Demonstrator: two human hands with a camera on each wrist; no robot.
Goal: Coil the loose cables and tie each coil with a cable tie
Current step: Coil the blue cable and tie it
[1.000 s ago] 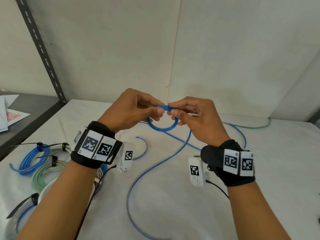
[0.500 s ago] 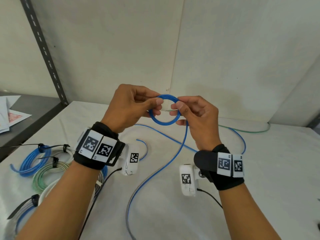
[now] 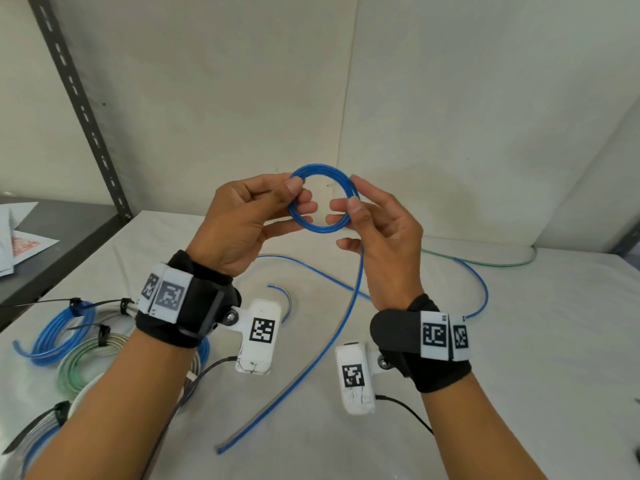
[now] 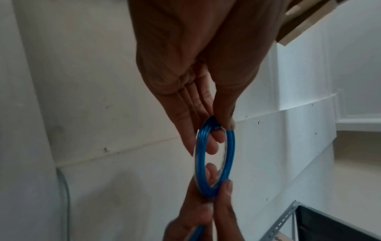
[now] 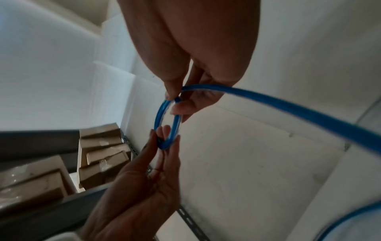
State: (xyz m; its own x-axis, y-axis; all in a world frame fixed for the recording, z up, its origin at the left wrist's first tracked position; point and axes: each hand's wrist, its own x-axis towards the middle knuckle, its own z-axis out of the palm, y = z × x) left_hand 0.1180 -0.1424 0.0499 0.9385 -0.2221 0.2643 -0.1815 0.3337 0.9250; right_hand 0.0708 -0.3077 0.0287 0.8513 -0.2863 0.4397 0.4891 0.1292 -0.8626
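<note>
**Inspector A:** Step in hand: coiling. The small ring-shaped coil of glossy blue plastic-sheathed cable (image 3: 320, 202) is held in the air above the white cloth-covered worktop (image 3: 519, 341), between both hands. The left hand (image 3: 242, 223) has its grip closed on the coil's left side, thumb and fingers pinching the strands. The right hand (image 3: 381, 237) has thumb and forefinger pinched on the right side.

**Inspector B:** Remaining cable?

**Inspector A:** A long blue tail (image 3: 332, 341) drops from the right hand's grip and runs across the worktop to a free end near the front edge. In my judgement the coil is barely begun.

**Inspector B:** Next move?

**Inspector A:** Likely the left hand keeps the turns pinned while the right slides down the tail and lays another turn. No loose tie is visible to me. At least 3 tied coils with black cable ties (image 3: 65, 334) lie at the left.
</note>
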